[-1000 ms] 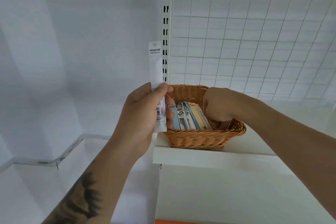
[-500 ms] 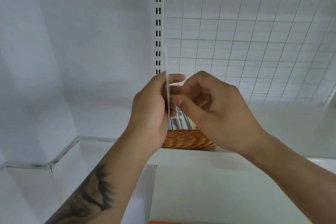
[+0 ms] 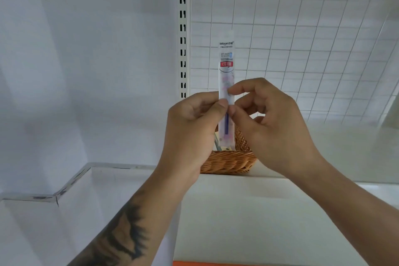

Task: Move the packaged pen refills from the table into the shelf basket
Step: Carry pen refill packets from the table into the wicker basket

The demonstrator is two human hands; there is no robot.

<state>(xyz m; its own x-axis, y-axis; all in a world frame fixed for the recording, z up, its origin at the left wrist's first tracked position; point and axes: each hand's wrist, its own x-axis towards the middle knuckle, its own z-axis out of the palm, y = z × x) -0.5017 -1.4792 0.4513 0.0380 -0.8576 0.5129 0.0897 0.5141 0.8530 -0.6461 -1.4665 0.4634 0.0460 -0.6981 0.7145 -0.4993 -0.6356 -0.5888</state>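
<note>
Now both hands (image 3: pixel 233 123) pinch the refill pack (image 3: pixel 226 67), turned face-on.

A white wire grid panel (image 3: pixel 302 39) is being seen filling the upper right, behind a white shelf board (image 3: pixel 248 181). A slotted upright rail (image 3: pixel 183 28) is being shown running down the panel's left edge. A plain white wall (image 3: pixel 86 49) is being seen to the left, and a thin orange strip (image 3: pixel 216 263) is showing at the bottom edge.
</note>
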